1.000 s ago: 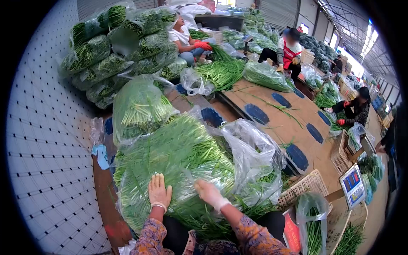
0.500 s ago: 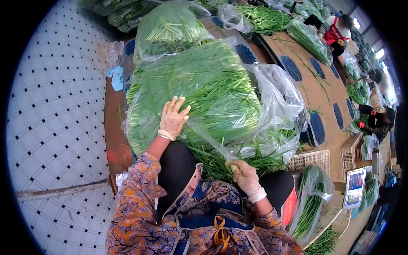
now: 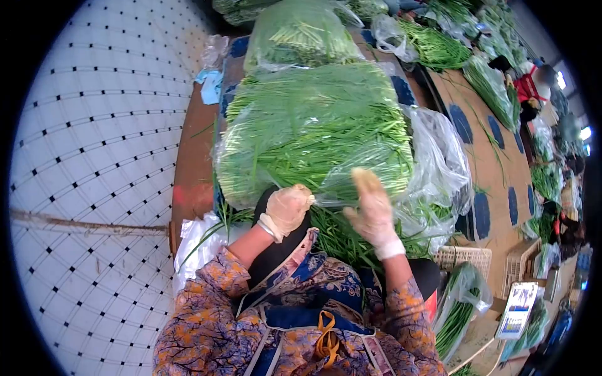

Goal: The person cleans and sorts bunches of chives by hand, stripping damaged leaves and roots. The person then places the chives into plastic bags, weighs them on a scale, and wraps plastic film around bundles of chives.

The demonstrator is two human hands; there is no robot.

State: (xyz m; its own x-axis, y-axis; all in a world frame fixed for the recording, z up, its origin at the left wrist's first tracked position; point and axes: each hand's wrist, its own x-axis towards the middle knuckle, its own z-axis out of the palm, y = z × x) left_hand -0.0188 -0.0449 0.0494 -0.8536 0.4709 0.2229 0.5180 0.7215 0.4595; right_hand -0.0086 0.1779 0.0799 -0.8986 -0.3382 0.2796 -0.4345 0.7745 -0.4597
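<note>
A large clear plastic bag packed with long green vegetables lies flat in front of me. My left hand, in a pale thin glove, is closed on the near edge of the plastic. My right hand, also gloved, has its fingers extended over the bag's near right part, slightly blurred. Loose green stalks lie below the bag, between my knees. Crumpled clear plastic sits to the right of the bag.
Another filled bag lies beyond. At the right are a scale display, a woven basket, a bag of greens and a brown board. A person in a red vest sits far right.
My left hand has gone from lying spread on the bag to closing on its near edge. My right hand has let go of the plastic and moved up over the bag. The view has shifted.
</note>
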